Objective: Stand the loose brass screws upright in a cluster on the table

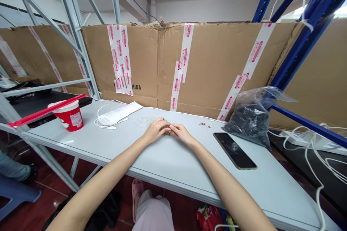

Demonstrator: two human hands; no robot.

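Observation:
On the grey-white table (108, 148), my left hand (155, 130) rests with its fingers curled over a small pile of brownish-gold pieces (167, 133). My right hand (182, 133) meets it from the right, thumb and fingertips pinched together beside the same pile. The fingertips of both hands nearly touch, and whatever is between them is too small to make out. Left of my hands lies a scatter of tiny clear bits (143, 121). Farther right are a few small copper-coloured pieces (202, 124), apart from the pile.
A black phone (235, 151) and a clear bag of dark contents (249, 121) lie at the right. At the left stand a red-and-white cup (71, 117) and a white power strip (121, 112) with cables. A cardboard wall (211, 68) closes off the back.

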